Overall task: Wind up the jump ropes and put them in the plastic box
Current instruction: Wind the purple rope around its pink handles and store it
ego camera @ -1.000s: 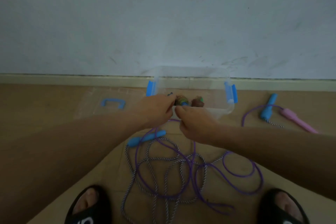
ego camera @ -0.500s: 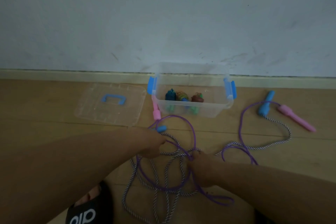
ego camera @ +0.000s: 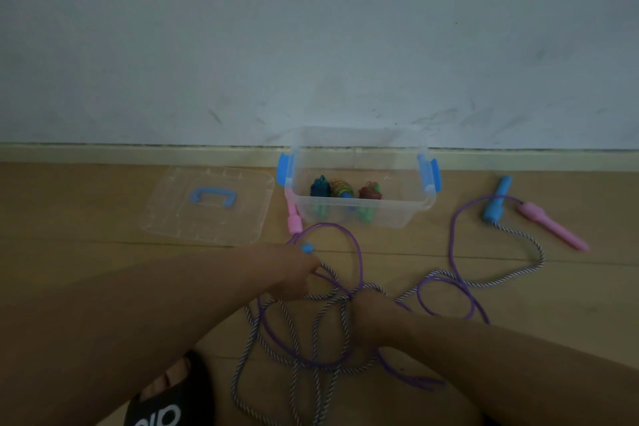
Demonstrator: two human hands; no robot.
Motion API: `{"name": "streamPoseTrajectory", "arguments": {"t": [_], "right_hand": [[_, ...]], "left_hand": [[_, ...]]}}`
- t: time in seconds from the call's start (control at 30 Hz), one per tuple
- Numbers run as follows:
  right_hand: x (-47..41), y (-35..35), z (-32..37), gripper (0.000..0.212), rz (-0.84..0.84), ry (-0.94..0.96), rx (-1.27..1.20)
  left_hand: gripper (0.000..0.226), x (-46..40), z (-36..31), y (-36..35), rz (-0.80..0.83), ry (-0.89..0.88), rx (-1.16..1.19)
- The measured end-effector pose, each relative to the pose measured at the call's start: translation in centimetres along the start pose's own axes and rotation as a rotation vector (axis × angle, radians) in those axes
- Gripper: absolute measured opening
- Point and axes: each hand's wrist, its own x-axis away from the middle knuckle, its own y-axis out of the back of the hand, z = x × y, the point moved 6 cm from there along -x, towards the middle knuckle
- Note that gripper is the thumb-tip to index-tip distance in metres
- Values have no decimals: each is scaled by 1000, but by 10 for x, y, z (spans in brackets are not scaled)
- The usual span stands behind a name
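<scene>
A clear plastic box (ego camera: 420,207) with blue latches stands open against the wall, with a few small colourful items inside. A purple rope (ego camera: 359,252) and a striped rope (ego camera: 534,252) lie tangled on the floor in front of it. My left hand (ego camera: 294,273) is curled over a blue handle (ego camera: 307,248), whose tip pokes out past the fingers. My right hand (ego camera: 375,316) rests on the knot of both ropes with its fingers curled into them. A pink handle (ego camera: 294,220) lies by the box's left corner. Another blue handle (ego camera: 496,206) and pink handle (ego camera: 549,226) lie at the right.
The clear lid (ego camera: 179,218) with a blue grip lies flat left of the box. A skirting board (ego camera: 103,153) and white wall close off the far side. My foot in a black slipper (ego camera: 169,405) is at the bottom left, beside the rope loops.
Both hands have drawn back from the box's front rim to the ropes on the floor. The left hand has closed over the blue handle and the right has settled on the tangle.
</scene>
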Motion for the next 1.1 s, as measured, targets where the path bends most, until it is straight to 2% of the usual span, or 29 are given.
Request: {"name": "streamPoseTrajectory", "arguments": {"t": [0.1, 0.2, 0.27, 0.37, 0.5, 0.57, 0.67, 0.7, 0.77, 0.9, 0.93, 1.0, 1.1], "right_hand": [[2, 26, -10, 24, -227, -63, -269], [14, 51, -22, 4, -412, -59, -509], [24, 63, -27, 19, -488, -64, -611], [36, 79, -15, 26, -489, -24, -692], [67, 119, 19, 25, -469, 191, -847], [89, 143, 35, 28, -444, 313, -875], [121, 168, 54, 30, -407, 455, -920], [129, 175, 57, 28, -407, 486, -924], [144, 189, 59, 22, -450, 525, -841], [148, 201, 45, 16, -567, 470, -274], [146, 198, 39, 12, -540, 446, -207], [145, 193, 23, 21, -492, 376, -139], [156, 205, -1, 29, -525, 298, -35]], "left_hand": [[51, 5, 3, 3, -44, -12, 0], [58, 11, 9, 6, -122, -10, 28], [67, 15, 13, 11, -193, -21, 69], [87, 26, 13, 27, -341, -100, 107], [96, 43, 11, 49, -482, -180, 199], [75, 56, 7, 60, -550, -252, 288], [14, 80, 1, 76, -706, -301, 350], [10, 87, -1, 81, -723, -271, 329], [21, 100, -2, 89, -753, -200, 257], [30, 130, 9, 112, -861, -104, 201], [33, 137, 17, 116, -880, -71, 207], [37, 151, 37, 121, -921, -4, 200], [39, 165, 77, 114, -905, 208, 157]]}}
